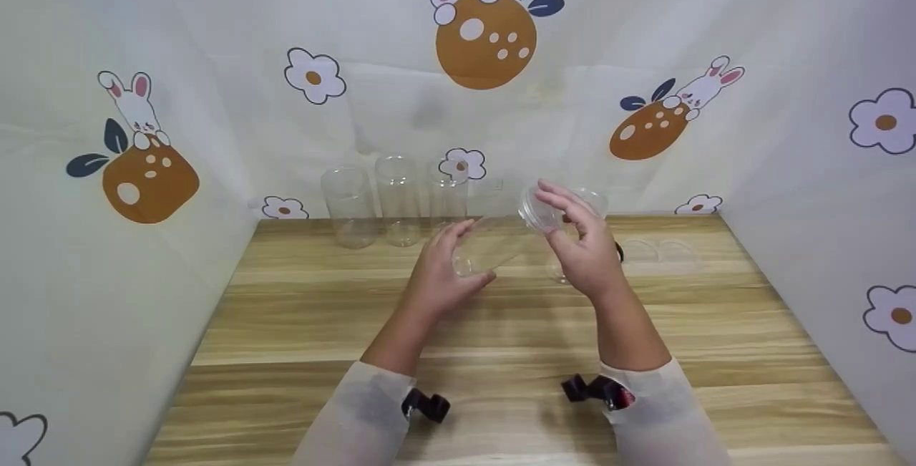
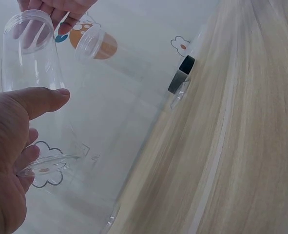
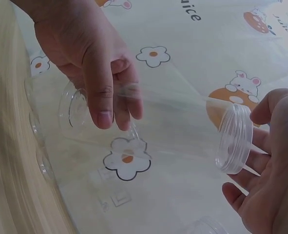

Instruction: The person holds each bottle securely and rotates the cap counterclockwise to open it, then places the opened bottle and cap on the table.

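My left hand (image 1: pixel 444 265) grips a clear plastic jar (image 3: pixel 178 117) near its base, thumb on one side and fingers on the other. The jar is tilted, its ridged rim (image 3: pixel 235 139) pointing up and to the right. At that end is my right hand (image 1: pixel 583 248), its fingers (image 3: pixel 258 161) fairly straight and spread right at the rim. In the left wrist view, those fingers show through the clear end of the jar. Another clear jar (image 1: pixel 592 201) stands behind the right hand, partly hidden by it.
Three clear jars (image 1: pixel 348 208) stand upright at the back left of the wooden table (image 1: pixel 501 351). Clear flat discs (image 1: pixel 676 255) lie at the right, beside a dark band-like object (image 2: pixel 182 74). A patterned cloth (image 1: pixel 372 122) hangs behind and on both sides.
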`<state>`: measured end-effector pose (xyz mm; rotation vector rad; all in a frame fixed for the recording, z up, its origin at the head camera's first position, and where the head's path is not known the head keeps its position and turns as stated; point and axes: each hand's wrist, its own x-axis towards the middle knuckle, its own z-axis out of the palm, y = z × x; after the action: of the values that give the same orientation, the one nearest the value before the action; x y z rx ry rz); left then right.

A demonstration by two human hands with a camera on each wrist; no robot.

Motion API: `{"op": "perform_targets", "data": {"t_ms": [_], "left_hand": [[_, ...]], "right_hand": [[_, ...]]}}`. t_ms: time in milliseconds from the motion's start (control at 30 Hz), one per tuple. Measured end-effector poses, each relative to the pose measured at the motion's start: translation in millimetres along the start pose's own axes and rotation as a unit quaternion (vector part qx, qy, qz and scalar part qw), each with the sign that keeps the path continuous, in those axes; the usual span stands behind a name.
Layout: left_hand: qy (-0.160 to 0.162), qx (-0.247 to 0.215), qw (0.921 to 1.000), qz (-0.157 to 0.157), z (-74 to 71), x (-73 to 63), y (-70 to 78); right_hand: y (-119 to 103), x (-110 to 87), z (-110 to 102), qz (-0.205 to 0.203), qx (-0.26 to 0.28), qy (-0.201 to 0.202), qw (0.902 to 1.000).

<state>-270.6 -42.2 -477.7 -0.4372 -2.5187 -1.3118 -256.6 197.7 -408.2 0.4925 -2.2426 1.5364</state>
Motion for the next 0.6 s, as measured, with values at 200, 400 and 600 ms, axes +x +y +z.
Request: {"op": "perform_targets", "data": {"t_ms": [200, 400, 600], "left_hand": [[0.0, 0.001, 1.0, -0.003, 0.1, -0.1, -0.4], [-0.005, 0.004, 0.9999, -0.013, 0.2, 0.8, 0.5], [-0.01, 0.003, 0.9996, -0.025, 0.5, 0.2, 2.1]], "right_hand": [[-0.5, -0.6, 0.7, -0.005, 0.024, -0.004, 0.9997], [-1.0, -0.1, 0.2, -0.005, 0.006, 0.005, 1.0], [1.9, 1.1, -0.2, 0.031, -0.047, 0.03, 0.998]]}}
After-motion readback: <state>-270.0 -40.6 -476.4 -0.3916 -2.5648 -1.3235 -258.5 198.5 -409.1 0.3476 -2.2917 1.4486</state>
